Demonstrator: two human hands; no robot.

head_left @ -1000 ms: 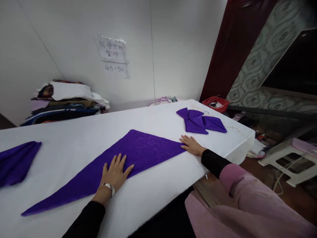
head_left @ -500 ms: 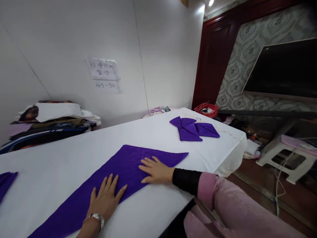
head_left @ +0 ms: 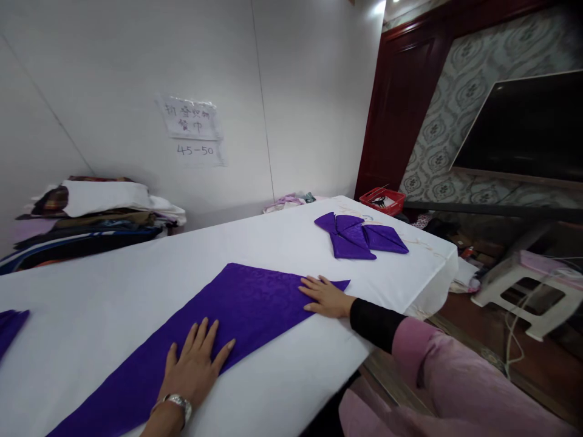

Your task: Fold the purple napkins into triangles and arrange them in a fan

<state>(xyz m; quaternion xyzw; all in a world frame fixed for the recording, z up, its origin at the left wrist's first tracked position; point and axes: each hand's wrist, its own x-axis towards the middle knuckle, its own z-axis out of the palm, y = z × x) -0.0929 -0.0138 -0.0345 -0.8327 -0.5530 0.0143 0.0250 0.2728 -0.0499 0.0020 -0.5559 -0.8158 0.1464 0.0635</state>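
A purple cloth napkin point(head_left: 255, 297) lies flat on the white-covered table point(head_left: 191, 249), folded into a long pointed shape that runs out of the frame at the lower left. My left hand point(head_left: 194, 364), with a silver bracelet at the wrist, rests palm down on its near edge, fingers spread. Near the napkin's right-hand point, my right hand point(head_left: 325, 296) lies flat across the cloth, fingers stretched out. Neither hand grips anything. Several folded purple pieces point(head_left: 353, 237) sit together farther back on the right. Part of another purple cloth point(head_left: 11, 328) shows at the left edge.
A pile of folded clothes point(head_left: 104, 212) stands at the back left against the white wall. Beyond the table's far right corner is a red basket point(head_left: 382, 201). A white plastic stool point(head_left: 528, 291) with a cable stands on the floor at right.
My right hand has slid to the right along the napkin, from its middle towards the right-hand point. The left hand stays in the same place. The view has shifted slightly.
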